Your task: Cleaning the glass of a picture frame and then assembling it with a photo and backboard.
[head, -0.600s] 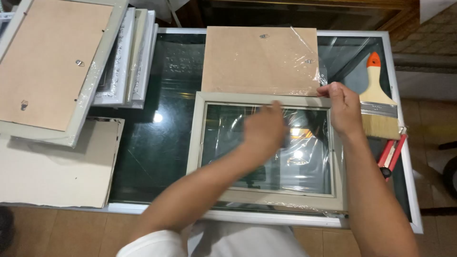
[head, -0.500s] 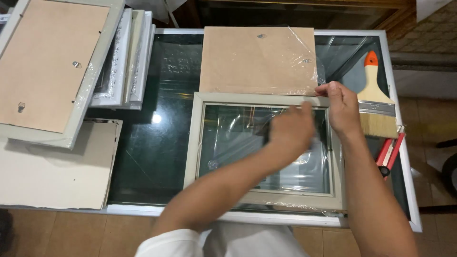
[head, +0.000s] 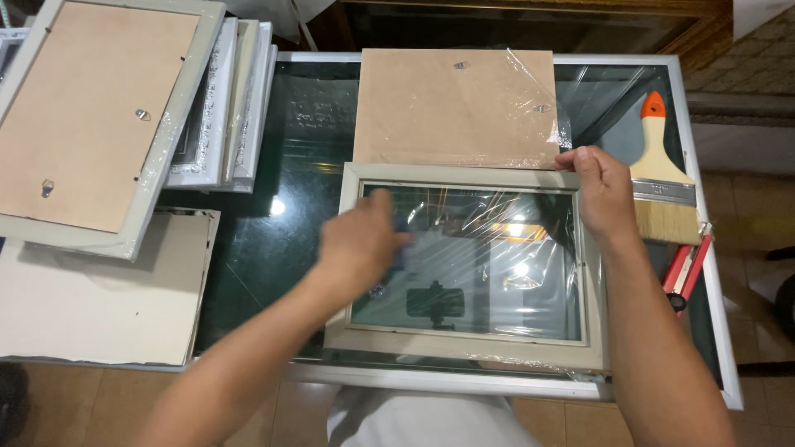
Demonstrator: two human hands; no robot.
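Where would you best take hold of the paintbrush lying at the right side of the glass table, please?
Probably by the pale wooden handle of the paintbrush, coming from above at the far end. It lies flat, orange tip pointing away and bristles toward the person, so the narrow handle is bare. The right hand is nearest, now resting on the picture frame.

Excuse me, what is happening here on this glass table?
A person works on a pale picture frame lying flat on the glass table. The right hand holds the frame's upper right corner. The left hand, blurred with motion, is over the frame's glass pane near its left side. A brown backing board lies just behind the frame, and a paintbrush lies to the right.
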